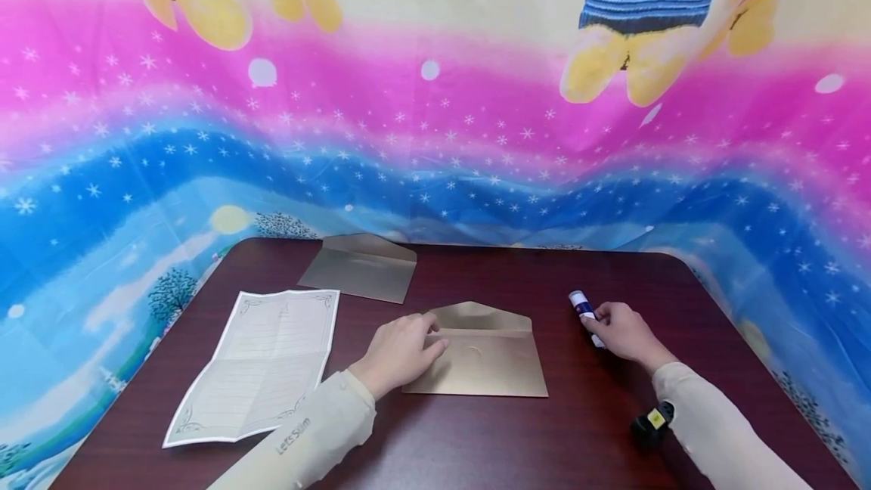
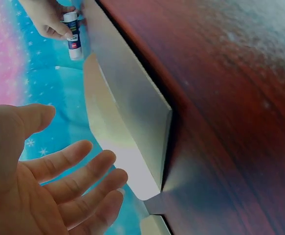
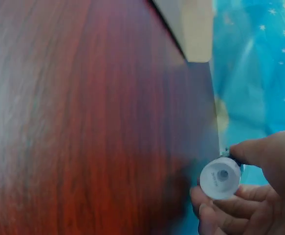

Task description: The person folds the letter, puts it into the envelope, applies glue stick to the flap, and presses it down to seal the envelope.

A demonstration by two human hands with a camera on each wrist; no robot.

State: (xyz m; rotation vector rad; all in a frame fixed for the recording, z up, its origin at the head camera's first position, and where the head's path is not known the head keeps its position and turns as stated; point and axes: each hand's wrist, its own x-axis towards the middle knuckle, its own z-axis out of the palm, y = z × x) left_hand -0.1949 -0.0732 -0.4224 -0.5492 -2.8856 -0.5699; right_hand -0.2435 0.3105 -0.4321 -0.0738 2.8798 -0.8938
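Note:
A glue stick (image 1: 587, 316) with a white cap and dark blue label is pinched between the thumb and fingers of my right hand (image 1: 624, 333). Its round white base (image 3: 220, 178) faces the right wrist camera. My left hand (image 1: 401, 350) is over the left part of a gold envelope (image 1: 486, 365), fingers spread and relaxed. In the left wrist view that palm (image 2: 59, 191) shows with nothing in it, beside the envelope's raised flap (image 2: 115, 132). The envelope lies on the table with its flap opened away from me; its left edge is partly hidden by the hand.
A creased sheet of lined letter paper (image 1: 261, 361) with a decorative border lies at the left, partly under my left forearm in the head view. Another gold envelope (image 1: 361, 271) lies near the back edge of the dark red wooden table (image 1: 469, 445). A printed cloth (image 1: 422, 134) hangs behind.

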